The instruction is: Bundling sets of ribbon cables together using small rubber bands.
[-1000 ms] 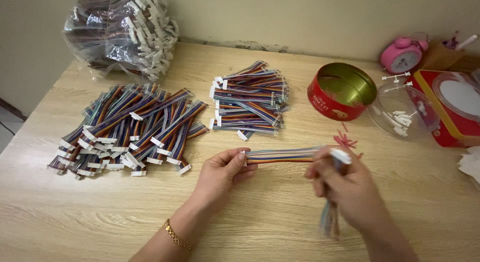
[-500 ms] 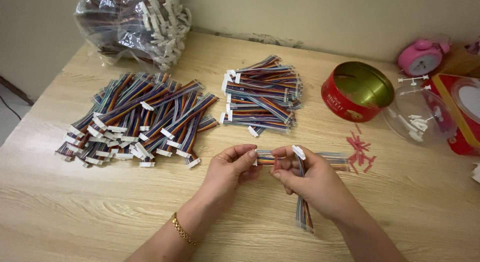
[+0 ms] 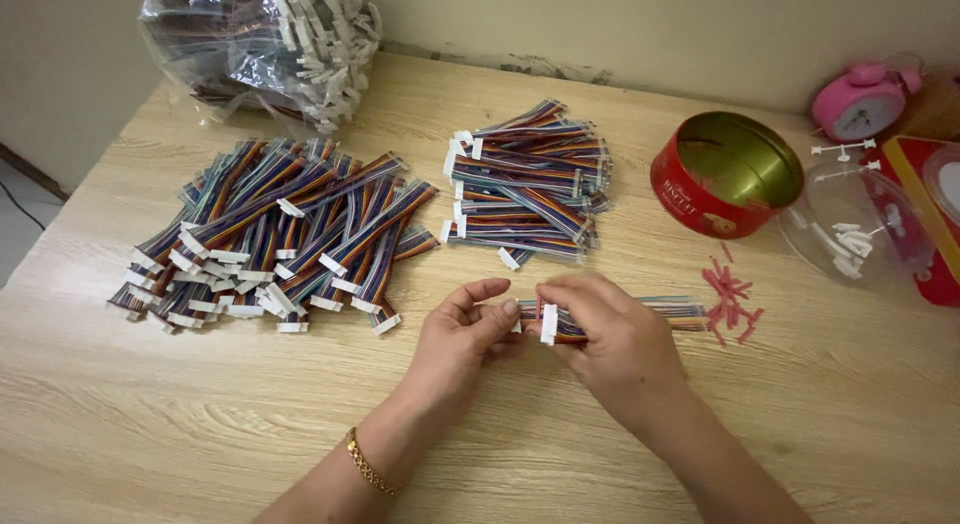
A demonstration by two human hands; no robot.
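Rainbow-striped folded ribbon cable with white plastic connectors [image 3: 560, 326] sits pinched between both hands just above the wooden table [image 3: 200, 424]: left hand [image 3: 465, 334] and right hand [image 3: 610, 339] closed on it. Beyond, a loose cable pile [image 3: 275, 234], a stacked cable bundle [image 3: 525, 179], a red round tin [image 3: 725, 174].

Light wood-grain table [image 3: 200, 424] fills most of the view, pushed right up against a plain pale greenish wall [image 3: 640, 29]. There's some scuffed, chipped stuff along the wall's bottom edge. Bit of light floor [image 3: 25, 219] shows on the left. Lighting's soft and even.
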